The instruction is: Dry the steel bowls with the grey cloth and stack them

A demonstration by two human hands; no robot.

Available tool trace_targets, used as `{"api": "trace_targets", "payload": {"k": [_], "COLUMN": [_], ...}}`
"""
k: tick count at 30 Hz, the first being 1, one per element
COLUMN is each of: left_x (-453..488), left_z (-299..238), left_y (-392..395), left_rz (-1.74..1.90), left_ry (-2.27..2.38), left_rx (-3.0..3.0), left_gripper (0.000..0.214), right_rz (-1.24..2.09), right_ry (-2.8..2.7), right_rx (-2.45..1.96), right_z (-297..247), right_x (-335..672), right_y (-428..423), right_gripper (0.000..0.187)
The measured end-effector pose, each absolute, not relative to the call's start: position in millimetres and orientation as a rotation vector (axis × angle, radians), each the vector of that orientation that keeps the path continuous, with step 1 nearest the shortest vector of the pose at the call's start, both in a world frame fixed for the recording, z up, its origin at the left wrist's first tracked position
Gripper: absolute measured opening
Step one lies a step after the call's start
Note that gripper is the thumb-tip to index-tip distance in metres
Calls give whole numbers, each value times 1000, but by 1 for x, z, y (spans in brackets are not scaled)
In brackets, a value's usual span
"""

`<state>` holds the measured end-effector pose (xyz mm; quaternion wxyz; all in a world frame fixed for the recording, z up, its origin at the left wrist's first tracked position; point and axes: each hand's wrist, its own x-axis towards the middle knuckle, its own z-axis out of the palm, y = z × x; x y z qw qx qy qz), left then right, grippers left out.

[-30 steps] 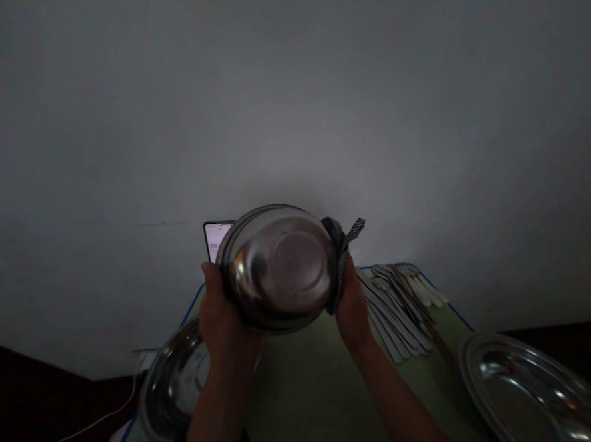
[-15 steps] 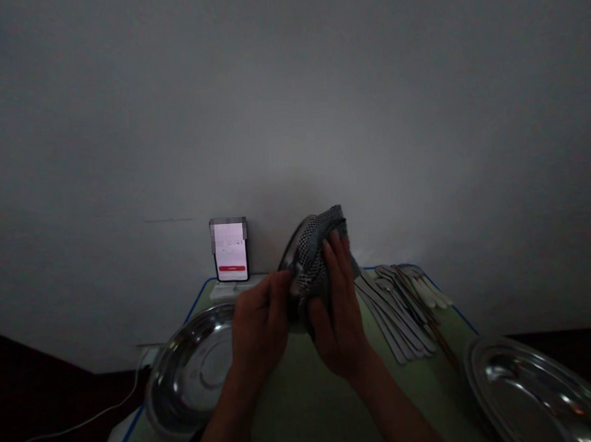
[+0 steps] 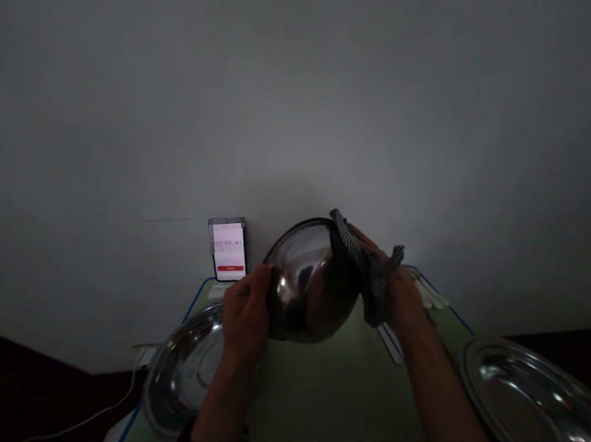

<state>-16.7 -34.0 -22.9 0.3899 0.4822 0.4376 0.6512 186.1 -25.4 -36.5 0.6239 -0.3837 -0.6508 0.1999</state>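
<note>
A shiny metal bowl [image 3: 306, 280] is held up above the table, tilted so its rounded outside faces me. My left hand [image 3: 245, 311] grips its left rim, thumb on the outside. At the bowl's right side, my right hand [image 3: 397, 291] is closed around a black-and-white checked cloth [image 3: 372, 286], which rests against the bowl's edge. Some fingers of the right hand are hidden behind the cloth and bowl.
A large metal basin [image 3: 179, 375] stands on the green table [image 3: 331, 399] at left. An oval metal tray [image 3: 511, 394] lies at right. Cutlery [image 3: 390, 345] is partly hidden behind my right arm. A lit phone [image 3: 228, 252] leans against the wall.
The bowl has turned so that its rounded outside now shows. My right hand has moved right with the cloth, from the bowl's surface to its right edge.
</note>
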Motion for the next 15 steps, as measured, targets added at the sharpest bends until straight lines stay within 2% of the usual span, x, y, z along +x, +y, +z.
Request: {"api": "trace_targets", "payload": {"k": [2, 5, 9, 12, 15], "left_x": [-12, -5, -2, -4, -8], "left_z": [-27, -32, -28, -19, -12], "left_y": [-33, -35, -38, -39, -41], "left_rz": [1705, 1728, 1617, 1491, 1437], "left_ry": [1104, 1165, 1226, 1123, 1053], "left_rx": [1187, 1173, 1274, 1467, 1522], "left_gripper": [49, 50, 42, 34, 33], "right_rz": [526, 456, 134, -111, -203], "right_ry": [-1496, -1396, -1457, -1674, -1779], "right_rx": [-920, -1008, -1019, -990, -942], "right_z": [-37, -40, -39, -30, -22], "right_x": [187, 170, 134, 121, 125], "right_y": [-27, -31, -44, -56, -60], "right_gripper": [45, 50, 54, 46, 44]}}
